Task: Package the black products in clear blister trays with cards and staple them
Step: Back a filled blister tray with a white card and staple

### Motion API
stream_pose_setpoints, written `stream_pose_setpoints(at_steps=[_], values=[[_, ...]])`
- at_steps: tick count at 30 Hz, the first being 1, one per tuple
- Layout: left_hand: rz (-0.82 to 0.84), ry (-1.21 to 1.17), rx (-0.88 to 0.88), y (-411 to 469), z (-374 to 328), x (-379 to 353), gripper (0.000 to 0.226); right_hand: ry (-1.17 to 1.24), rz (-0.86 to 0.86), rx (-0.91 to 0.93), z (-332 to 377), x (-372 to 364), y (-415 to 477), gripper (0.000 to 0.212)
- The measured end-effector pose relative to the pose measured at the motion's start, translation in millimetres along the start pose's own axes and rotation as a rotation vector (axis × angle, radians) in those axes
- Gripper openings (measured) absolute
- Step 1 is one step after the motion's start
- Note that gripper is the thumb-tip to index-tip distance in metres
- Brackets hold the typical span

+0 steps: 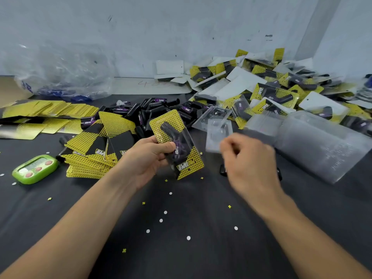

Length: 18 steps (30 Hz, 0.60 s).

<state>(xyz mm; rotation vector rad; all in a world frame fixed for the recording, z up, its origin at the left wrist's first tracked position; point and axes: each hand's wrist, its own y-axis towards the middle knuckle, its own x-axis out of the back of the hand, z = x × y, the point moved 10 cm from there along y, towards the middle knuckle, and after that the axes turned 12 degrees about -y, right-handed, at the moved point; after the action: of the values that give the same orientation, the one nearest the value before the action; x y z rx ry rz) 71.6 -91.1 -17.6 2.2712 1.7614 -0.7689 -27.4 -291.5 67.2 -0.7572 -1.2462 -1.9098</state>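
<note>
A dark tabletop [181, 258] is filling the lower frame, with small paper dots [161, 220] lying scattered over its near part and a green timer [35, 169] sitting at the left beside a stack of yellow-and-black cards [88, 164]. More fanned cards [50, 109] are lying at upper left before a crumpled clear bag [60, 71], and loose black products [153, 111] are lying heaped at centre. At right, nested clear blister trays [314, 146] are lying sideways, finished packs [271, 91] spreading behind them.
</note>
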Motion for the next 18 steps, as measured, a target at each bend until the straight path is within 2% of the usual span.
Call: stream_pose_setpoints(at_steps=[1,3,7,10,12,14,15,17,18], values=[[-0.019,0.019,-0.009,0.5,-1.1,2.8,0.017,-0.048,-0.083,-0.031,-11.5,11.1,4.3,0.026],[-0.039,0.048,-0.021,0.2,-2.0,4.9,0.017,-0.188,-0.042,-0.091,-35.0,11.4,13.4,0.026],[-0.059,0.053,-0.04,-1.0,-3.2,5.7,0.019,-0.414,0.393,0.027,-42.0,-26.9,3.4,0.037],[-0.07,0.028,-0.052,-1.3,-4.0,6.2,0.017,-0.401,0.524,0.079,-40.1,-27.8,-4.9,0.04],[-0.063,0.006,-0.059,-1.0,-4.9,5.3,0.016,-0.286,0.607,0.095,-41.8,-25.1,-10.5,0.045],[-0.048,-0.013,-0.066,-0.3,-5.9,3.5,0.016,-0.134,0.705,0.088,-44.1,-24.9,-19.7,0.031],[-0.043,-0.019,-0.069,0.1,-6.4,3.1,0.016,-0.104,0.781,0.074,-44.3,-26.6,-28.0,0.034],[-0.035,-0.036,-0.069,0.8,-7.0,3.2,0.015,-0.202,0.898,0.054,-48.5,-33.9,-42.1,0.076],[-0.031,-0.047,-0.066,1.1,-7.1,3.3,0.015,-0.29,0.909,0.049,-51.5,-38.2,-45.5,0.09]])
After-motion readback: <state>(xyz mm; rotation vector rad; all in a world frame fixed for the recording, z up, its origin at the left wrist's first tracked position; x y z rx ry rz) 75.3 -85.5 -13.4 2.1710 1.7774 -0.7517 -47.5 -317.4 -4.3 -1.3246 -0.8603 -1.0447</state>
